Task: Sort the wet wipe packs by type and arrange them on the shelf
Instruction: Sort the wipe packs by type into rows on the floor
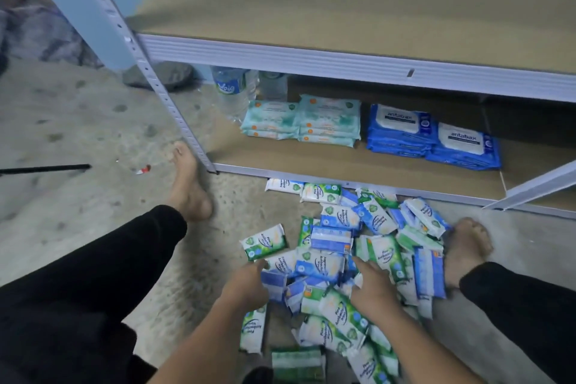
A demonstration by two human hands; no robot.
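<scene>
Speckled concrete floor (93, 121) beneath metal shelf (343, 62)

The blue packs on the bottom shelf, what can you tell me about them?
The blue packs lie flat in two stacks side by side on the bottom shelf board. Wrappers look like soft glossy plastic; each top pack shows a white label reading antabax, upside down from here. They sit right of the pale teal packs, with a gap between. Nothing rests on them.
</scene>
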